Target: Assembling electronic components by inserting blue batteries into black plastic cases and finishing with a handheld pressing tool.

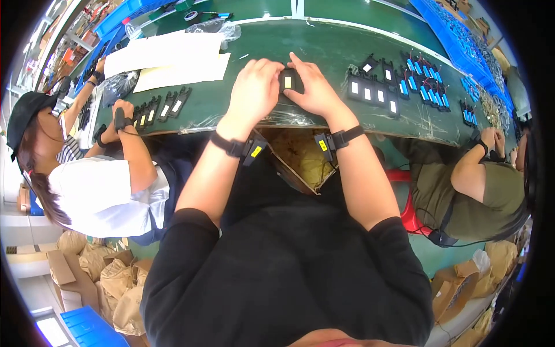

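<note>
A small flat black plastic case (288, 75) with a pale yellow label lies at the green table's near side, between my two hands. My left hand (256, 87) has its fingers bent together against the case's left edge, and the fingertips are partly hidden. On the other side, my right hand (315, 89) holds the case between thumb and fingers, the thumb at its lower right corner and the index finger stretched along the top. To the right, several black cases with white labels (367, 93) lie in a row, near blue cylindrical cells with wires (428, 92).
White paper sheets (167, 55) cover the table's left part, with more black cases (165, 107) before them. Blue bins (462, 43) line the far right. A co-worker in white (104, 191) sits left, another in olive (485, 185) right. An open carton (298, 159) sits below the table edge.
</note>
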Action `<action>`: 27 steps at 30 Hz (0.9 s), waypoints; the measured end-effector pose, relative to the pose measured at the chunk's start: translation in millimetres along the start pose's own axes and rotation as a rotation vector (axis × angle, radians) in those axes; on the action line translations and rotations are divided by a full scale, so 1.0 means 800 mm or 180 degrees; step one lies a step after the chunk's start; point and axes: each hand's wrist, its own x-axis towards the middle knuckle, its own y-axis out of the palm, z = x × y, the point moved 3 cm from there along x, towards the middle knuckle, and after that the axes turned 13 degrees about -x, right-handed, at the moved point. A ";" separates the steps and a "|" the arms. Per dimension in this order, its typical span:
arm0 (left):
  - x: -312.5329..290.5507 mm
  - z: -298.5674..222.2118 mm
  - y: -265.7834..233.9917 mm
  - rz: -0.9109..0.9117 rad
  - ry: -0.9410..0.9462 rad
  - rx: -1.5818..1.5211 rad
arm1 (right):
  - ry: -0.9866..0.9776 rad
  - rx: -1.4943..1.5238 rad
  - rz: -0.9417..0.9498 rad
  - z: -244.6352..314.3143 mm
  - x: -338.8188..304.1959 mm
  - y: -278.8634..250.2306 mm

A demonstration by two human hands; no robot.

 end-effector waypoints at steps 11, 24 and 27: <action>0.023 0.023 0.045 0.1696 0.0195 0.0722 | 0.0146 0.0426 0.0189 -0.002 -0.004 -0.012; 0.059 0.024 0.064 0.2672 0.0958 0.0928 | 0.0340 0.0415 0.0183 -0.008 -0.008 -0.007; 0.056 0.041 0.064 0.2737 0.0810 0.0832 | 0.0382 0.0416 0.0273 0.003 -0.003 -0.013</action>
